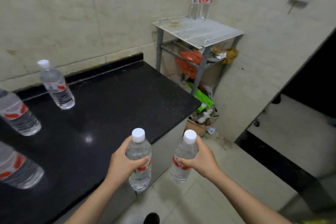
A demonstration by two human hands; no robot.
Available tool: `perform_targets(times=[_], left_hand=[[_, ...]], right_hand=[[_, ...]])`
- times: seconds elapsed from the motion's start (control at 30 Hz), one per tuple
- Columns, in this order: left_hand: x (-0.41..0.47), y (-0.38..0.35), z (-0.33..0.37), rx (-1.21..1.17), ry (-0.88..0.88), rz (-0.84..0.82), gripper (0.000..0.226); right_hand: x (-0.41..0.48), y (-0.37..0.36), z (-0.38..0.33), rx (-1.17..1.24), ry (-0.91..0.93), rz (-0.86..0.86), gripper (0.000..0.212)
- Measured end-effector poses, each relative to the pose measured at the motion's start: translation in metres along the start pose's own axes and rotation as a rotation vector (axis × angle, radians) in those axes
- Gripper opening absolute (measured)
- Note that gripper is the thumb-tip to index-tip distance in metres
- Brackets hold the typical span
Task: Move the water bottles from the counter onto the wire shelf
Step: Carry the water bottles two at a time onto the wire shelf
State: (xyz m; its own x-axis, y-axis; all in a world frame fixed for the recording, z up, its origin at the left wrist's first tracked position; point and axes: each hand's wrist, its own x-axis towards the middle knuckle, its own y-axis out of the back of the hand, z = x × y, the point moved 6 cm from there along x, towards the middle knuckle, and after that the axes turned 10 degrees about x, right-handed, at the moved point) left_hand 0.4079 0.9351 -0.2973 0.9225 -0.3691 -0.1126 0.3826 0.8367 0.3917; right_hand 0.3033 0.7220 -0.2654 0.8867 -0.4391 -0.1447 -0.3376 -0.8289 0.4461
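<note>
Two clear plastic water bottles [201, 0] are already stood at the back corner of the white wire shelf [198, 32], two more are gripped in the left hand [125, 162] and right hand [203, 158], and three are left on the black tabletop [112, 100].

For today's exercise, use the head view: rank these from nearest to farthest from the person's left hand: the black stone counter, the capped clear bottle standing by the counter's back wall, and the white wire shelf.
1. The black stone counter, directly beside the left hand.
2. The capped clear bottle, upright at the counter's back left.
3. The white wire shelf, beyond the counter's far end, in the corner.
</note>
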Motion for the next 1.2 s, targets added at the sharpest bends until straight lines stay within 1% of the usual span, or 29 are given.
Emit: perform_targets(times=[0.1, 0.23, 0.37, 0.47, 0.53, 0.6, 0.67, 0.7, 0.8, 0.87, 1.0, 1.03, 1.1, 1.13, 1.2], left_hand=[[0.044, -0.042, 0.027, -0.008, -0.026, -0.095, 0.065], [0.089, -0.100, 0.062, -0.017, -0.081, -0.231, 0.062], [0.122, -0.162, 0.086, -0.009, -0.090, -0.311, 0.058], [0.143, -0.212, 0.102, 0.000, -0.111, -0.361, 0.063], [0.155, -0.245, 0.116, 0.014, -0.133, -0.369, 0.060], [0.167, -0.277, 0.131, 0.026, -0.142, -0.349, 0.059], [0.178, -0.309, 0.146, 0.022, -0.152, -0.314, 0.067], [0.183, -0.322, 0.153, 0.020, -0.153, -0.297, 0.070], [0.195, -0.356, 0.183, 0.002, -0.161, -0.251, 0.060], [0.205, -0.371, 0.204, -0.011, -0.185, -0.208, 0.059], [0.229, -0.381, 0.239, -0.034, -0.209, -0.122, 0.062], [0.236, -0.382, 0.249, -0.034, -0.226, -0.102, 0.064], [0.253, -0.380, 0.271, -0.048, -0.250, -0.058, 0.073], [0.261, -0.378, 0.281, -0.057, -0.261, -0.038, 0.074], [0.282, -0.375, 0.302, -0.064, -0.291, -0.007, 0.068]], right_hand=[[0.027, 0.044, 0.009, -0.027, -0.068, 0.097, 0.067], [0.047, 0.102, 0.031, -0.025, -0.161, 0.246, 0.073], [0.055, 0.156, 0.067, 0.021, -0.241, 0.336, 0.065], [0.068, 0.199, 0.097, 0.048, -0.261, 0.385, 0.057], [0.081, 0.228, 0.117, 0.048, -0.264, 0.396, 0.057], [0.099, 0.258, 0.135, 0.047, -0.264, 0.404, 0.062], [0.119, 0.292, 0.150, 0.055, -0.233, 0.399, 0.068], [0.129, 0.308, 0.154, 0.059, -0.213, 0.390, 0.067], [0.158, 0.355, 0.158, 0.053, -0.164, 0.359, 0.063], [0.179, 0.383, 0.157, 0.074, -0.126, 0.338, 0.063], [0.219, 0.424, 0.145, 0.170, -0.047, 0.331, 0.054], [0.231, 0.432, 0.139, 0.197, -0.022, 0.336, 0.054], [0.254, 0.448, 0.124, 0.243, 0.042, 0.346, 0.063], [0.267, 0.454, 0.115, 0.255, 0.073, 0.348, 0.066], [0.293, 0.466, 0.098, 0.273, 0.140, 0.339, 0.063]])
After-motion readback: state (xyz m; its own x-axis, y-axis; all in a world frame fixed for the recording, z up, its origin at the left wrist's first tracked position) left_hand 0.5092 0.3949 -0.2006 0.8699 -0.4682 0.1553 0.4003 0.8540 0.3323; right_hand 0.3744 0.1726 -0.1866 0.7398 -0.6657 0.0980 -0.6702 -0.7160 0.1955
